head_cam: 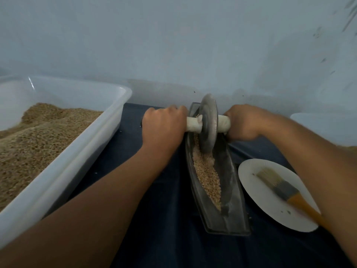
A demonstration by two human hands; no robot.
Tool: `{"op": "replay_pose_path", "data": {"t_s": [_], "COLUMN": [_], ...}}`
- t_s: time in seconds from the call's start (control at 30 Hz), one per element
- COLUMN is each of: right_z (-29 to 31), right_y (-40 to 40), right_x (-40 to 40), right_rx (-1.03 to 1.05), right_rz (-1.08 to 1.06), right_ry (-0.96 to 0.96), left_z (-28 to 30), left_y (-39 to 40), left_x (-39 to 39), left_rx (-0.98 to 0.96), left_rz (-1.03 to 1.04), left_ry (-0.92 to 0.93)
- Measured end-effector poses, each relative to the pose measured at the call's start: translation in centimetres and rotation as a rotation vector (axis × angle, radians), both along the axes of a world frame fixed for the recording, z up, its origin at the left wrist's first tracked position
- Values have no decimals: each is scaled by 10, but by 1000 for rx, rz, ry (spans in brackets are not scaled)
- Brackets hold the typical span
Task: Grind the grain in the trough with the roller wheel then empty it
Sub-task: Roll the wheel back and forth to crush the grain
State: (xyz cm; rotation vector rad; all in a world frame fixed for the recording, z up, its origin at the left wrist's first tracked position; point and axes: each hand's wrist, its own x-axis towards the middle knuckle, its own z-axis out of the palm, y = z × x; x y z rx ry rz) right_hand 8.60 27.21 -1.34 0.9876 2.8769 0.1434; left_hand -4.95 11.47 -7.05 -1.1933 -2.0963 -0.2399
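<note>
— Grain (pixel 207 176) lies in trough (pixel 228 219); wheel (pixel 208 122) at far end; left hand (pixel 164 124), right hand (pixel 244 122) clench axle.
— Risk?
— Uneven push tips wheel, likely spilling grain.

upright roller wheel (pixel 207 122) in grain-filled trough (pixel 229 190)

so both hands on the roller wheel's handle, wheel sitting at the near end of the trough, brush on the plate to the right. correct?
One thing is off: the head view shows the roller wheel at the far end of the trough, by the wall. The rest holds: left hand and right hand grip its handle, and the brush lies on the plate to the right.
</note>
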Motion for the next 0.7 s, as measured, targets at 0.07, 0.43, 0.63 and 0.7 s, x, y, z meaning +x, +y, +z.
{"op": "replay_pose_path", "data": {"t_s": [0.07, 0.43, 0.63, 0.7], "right_z": [0, -30, -35, -39], "right_y": [0, -21, -41, -46], "right_x": [0, 29, 40, 45], "right_rx": [33, 220, 282, 315], "right_rz": [5, -24, -65, -77], "right_ry": [10, 254, 323, 337], "left_z": [-2, 4, -1, -3], "left_y": [-1, -16, -35, -38], "left_x": [0, 20, 32, 34], "left_rx": [12, 0, 61, 88], "left_rz": [-9, -5, -19, -21], "left_ry": [-9, 58, 67, 81]}}
